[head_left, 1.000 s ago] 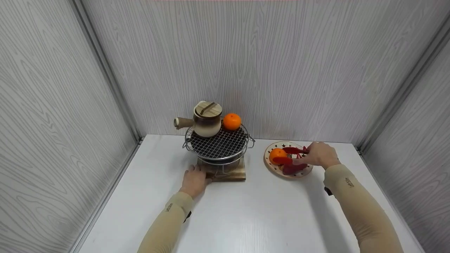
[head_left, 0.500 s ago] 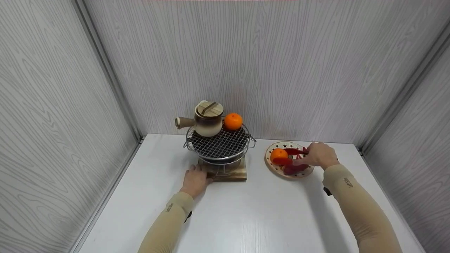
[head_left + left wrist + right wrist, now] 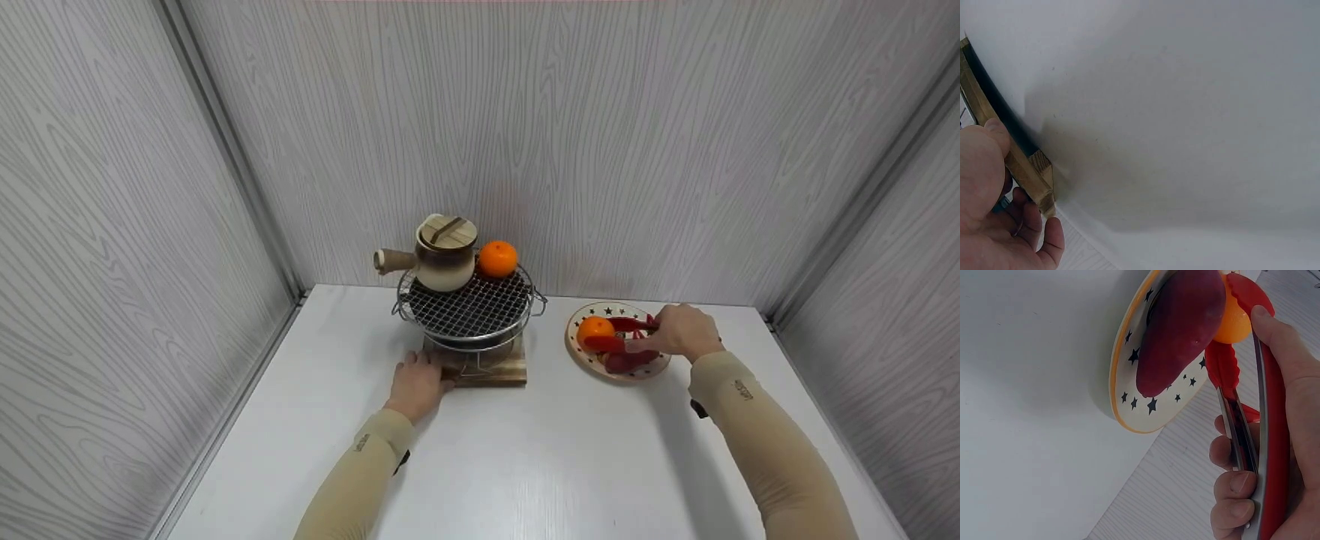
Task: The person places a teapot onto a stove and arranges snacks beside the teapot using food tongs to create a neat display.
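In the head view my left hand [image 3: 416, 386] grips the front left corner of a wooden board [image 3: 502, 375] under a small round grill. Up close in the left wrist view, the thumb lies over the board's edge [image 3: 1030, 174] with the fingers curled beneath. My right hand [image 3: 686, 330] holds red-and-steel tongs [image 3: 1275, 439]. The red tong tips stand either side of an orange [image 3: 596, 331] on a star-patterned plate [image 3: 571, 349]. Beside it on the plate lies a purple-red sweet potato [image 3: 1185, 332], partly below the tongs.
On the grill's wire rack [image 3: 472, 307] stand a brown side-handled pot [image 3: 444, 274] with a wooden lid [image 3: 448, 234] and a second orange [image 3: 498, 259]. White wood-grain panels [image 3: 570, 150] rise behind and at both sides of the white table [image 3: 525, 465].
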`<state>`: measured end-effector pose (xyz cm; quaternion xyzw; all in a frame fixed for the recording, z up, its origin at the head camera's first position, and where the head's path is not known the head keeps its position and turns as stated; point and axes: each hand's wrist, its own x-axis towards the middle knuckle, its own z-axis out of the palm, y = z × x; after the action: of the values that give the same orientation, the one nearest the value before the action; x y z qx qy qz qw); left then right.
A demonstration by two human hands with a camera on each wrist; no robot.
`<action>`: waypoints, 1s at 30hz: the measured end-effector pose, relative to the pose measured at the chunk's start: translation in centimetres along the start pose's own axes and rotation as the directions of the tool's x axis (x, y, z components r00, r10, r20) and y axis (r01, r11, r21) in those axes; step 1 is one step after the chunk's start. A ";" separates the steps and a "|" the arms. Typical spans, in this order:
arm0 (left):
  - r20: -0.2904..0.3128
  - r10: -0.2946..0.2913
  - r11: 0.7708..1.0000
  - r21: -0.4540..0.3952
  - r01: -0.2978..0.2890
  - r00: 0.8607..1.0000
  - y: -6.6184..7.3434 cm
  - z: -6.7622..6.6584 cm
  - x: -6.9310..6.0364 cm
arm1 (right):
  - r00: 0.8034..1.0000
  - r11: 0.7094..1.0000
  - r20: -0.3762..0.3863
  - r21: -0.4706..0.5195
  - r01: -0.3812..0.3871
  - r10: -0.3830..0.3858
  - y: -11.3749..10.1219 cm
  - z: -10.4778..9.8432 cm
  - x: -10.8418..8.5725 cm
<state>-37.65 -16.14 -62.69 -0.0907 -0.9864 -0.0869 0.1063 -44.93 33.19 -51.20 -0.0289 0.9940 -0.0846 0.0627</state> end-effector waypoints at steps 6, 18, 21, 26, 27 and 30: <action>-0.010 0.007 1.000 -0.001 -0.007 1.000 0.0 -0.1 -0.1 | 1.000 1.000 0.006 -0.007 0.020 -0.020 0.2 0.0 0.1; -0.056 0.029 0.999 0.014 -0.028 0.998 0.0 0.0 -0.2 | 0.999 1.000 0.051 -0.031 0.003 -0.002 0.2 0.2 0.3; -0.048 0.026 1.000 0.011 -0.025 0.998 0.0 -0.1 -0.2 | 0.998 1.000 0.063 -0.026 -0.005 0.006 0.1 0.3 0.3; -0.043 0.025 1.000 0.009 -0.025 0.999 -0.1 0.0 -0.1 | 0.998 1.000 0.057 -0.013 -0.002 0.003 0.0 0.4 0.3; -0.038 0.024 1.000 0.011 -0.023 0.999 -0.1 0.0 -0.1 | 0.999 1.000 0.049 -0.017 0.006 -0.006 0.0 0.5 0.3; -0.021 0.015 1.000 0.021 -0.015 1.000 0.0 -0.1 0.0 | 0.999 0.999 0.022 -0.034 0.029 -0.028 0.0 0.5 0.2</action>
<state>-37.63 -16.19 -62.55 -0.0961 -0.9853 -0.0770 0.1183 -45.06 33.06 -51.72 -0.0449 0.9941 -0.0679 0.0715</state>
